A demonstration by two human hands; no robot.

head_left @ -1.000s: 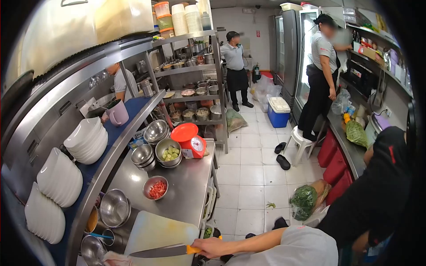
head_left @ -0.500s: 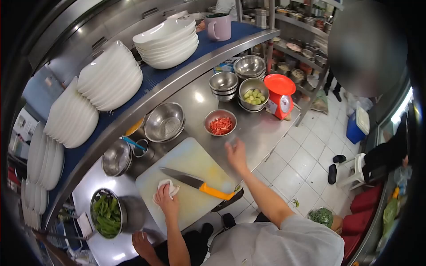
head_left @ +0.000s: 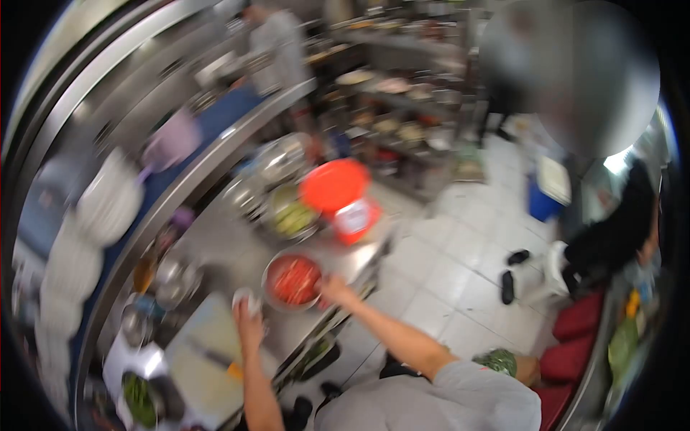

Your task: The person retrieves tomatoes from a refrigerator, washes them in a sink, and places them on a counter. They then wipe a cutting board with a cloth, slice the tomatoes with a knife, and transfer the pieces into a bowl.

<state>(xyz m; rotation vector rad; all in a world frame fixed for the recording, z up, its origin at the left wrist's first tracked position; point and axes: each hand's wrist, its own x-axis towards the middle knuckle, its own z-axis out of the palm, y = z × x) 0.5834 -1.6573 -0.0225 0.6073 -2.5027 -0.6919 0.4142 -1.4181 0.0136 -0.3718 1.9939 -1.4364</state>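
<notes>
My left hand (head_left: pixel 249 330) is closed around a crumpled white cloth (head_left: pixel 245 296), held just past the cutting board, by the metal bowl. My right hand (head_left: pixel 335 291) has its fingers at the near right rim of that metal bowl (head_left: pixel 274 303) and seems to grip it, though motion blurs the fingers. Chopped red pieces (head_left: pixel 297 280) fill the bowl. On the white cutting board (head_left: pixel 192 345) lies a knife with a yellow-orange handle (head_left: pixel 235 371).
A red kitchen scale (head_left: pixel 353 218) stands behind the bowl, beside a bowl of green chunks (head_left: pixel 293 219). Stacked white plates (head_left: pixel 72 266) line the shelf on the left. Green leaves (head_left: pixel 136 396) sit in a container at lower left. Another person (head_left: pixel 277 47) stands at the back.
The view has swung right. My left hand has lifted the cloth from the board and carried it towards the bowl of red pieces. My right hand has come to that bowl's rim.
</notes>
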